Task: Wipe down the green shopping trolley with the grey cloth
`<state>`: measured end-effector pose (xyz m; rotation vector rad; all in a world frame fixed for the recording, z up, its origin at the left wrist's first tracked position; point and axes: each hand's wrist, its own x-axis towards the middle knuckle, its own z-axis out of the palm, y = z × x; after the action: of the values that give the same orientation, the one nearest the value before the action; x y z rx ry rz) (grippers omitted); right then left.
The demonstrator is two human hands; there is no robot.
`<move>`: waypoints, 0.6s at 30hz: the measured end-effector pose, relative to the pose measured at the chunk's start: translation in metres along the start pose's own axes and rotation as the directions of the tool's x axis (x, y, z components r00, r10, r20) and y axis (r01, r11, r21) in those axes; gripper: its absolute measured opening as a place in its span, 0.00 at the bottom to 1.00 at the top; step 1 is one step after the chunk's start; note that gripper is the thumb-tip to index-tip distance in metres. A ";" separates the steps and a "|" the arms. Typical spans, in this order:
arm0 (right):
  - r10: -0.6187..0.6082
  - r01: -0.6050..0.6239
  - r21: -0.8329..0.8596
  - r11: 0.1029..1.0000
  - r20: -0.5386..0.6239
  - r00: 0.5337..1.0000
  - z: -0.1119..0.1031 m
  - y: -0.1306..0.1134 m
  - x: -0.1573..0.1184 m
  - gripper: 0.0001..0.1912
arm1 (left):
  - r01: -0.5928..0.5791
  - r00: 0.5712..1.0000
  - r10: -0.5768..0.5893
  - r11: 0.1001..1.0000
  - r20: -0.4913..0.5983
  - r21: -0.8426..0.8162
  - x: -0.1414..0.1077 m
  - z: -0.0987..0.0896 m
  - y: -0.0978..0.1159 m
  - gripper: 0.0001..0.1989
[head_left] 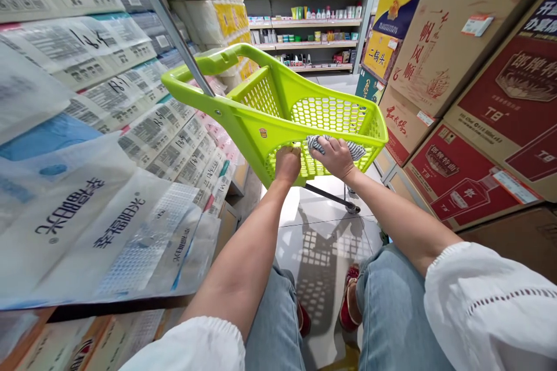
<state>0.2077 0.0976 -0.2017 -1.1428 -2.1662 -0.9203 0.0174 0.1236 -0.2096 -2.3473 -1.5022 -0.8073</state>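
A lime-green plastic shopping cart (256, 119) with a mesh basket stands crosswise in front of me. My left hand (288, 163) is closed on the lower side of its basket, fingers curled at the mesh. A little to the right, my right hand (334, 156) presses a grey-and-white striped cloth (357, 151) against the upper part of the same side. Its fingers are bent over the cloth, which bunches out on both sides of the hand.
Stacked packs of paper goods (113, 232) line the left side. Cardboard cartons (461, 168) are piled on the right. Shelves (313, 23) of small bottles and boxes stand at the far end. A cart wheel (353, 207) rests on the tiled floor (322, 290).
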 end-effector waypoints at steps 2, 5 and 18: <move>0.005 -0.005 0.010 1.000 0.012 1.000 0.000 -0.004 0.001 0.13 | -0.006 1.000 0.006 1.000 -0.011 -0.020 -0.004 -0.002 -0.004 0.21; -0.016 0.015 0.014 1.000 0.047 0.999 0.003 -0.014 -0.005 0.14 | 0.003 1.000 -0.004 0.999 -0.027 -0.033 -0.009 -0.003 -0.010 0.20; -0.138 0.131 0.079 0.988 0.095 0.986 0.008 -0.025 0.006 0.14 | 0.011 0.998 -0.013 0.999 -0.069 -0.035 -0.013 -0.007 -0.029 0.19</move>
<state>0.1822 0.0957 -0.2107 -1.0387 -2.3626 -0.8489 -0.0143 0.1234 -0.2136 -2.3121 -1.4869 -0.9151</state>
